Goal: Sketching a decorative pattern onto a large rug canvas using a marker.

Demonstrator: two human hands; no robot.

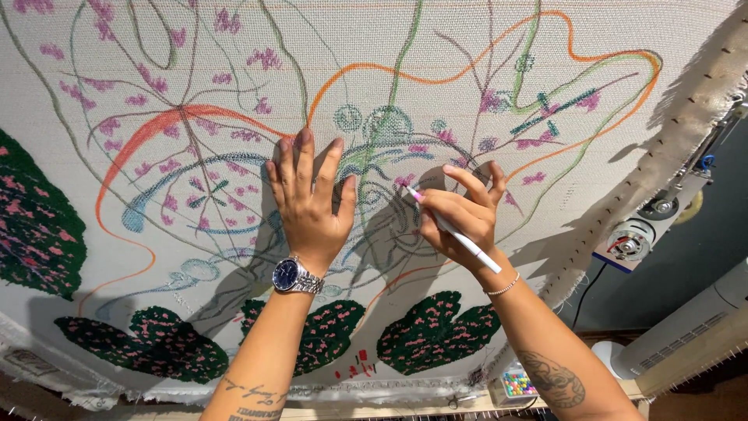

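While the left hand [310, 204] is pressed flat, fingers spread, on the taut, soft cloth [467, 47], a light, stiff marker [456, 231] is pinched near its tip by the right hand [461, 212].

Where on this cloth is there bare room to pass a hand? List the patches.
Bare weave lies right of the right hand, toward the frayed edge, and lower left between the orange line and the tufted green patches. The middle, under the left hand, is crowded with drawn lines.
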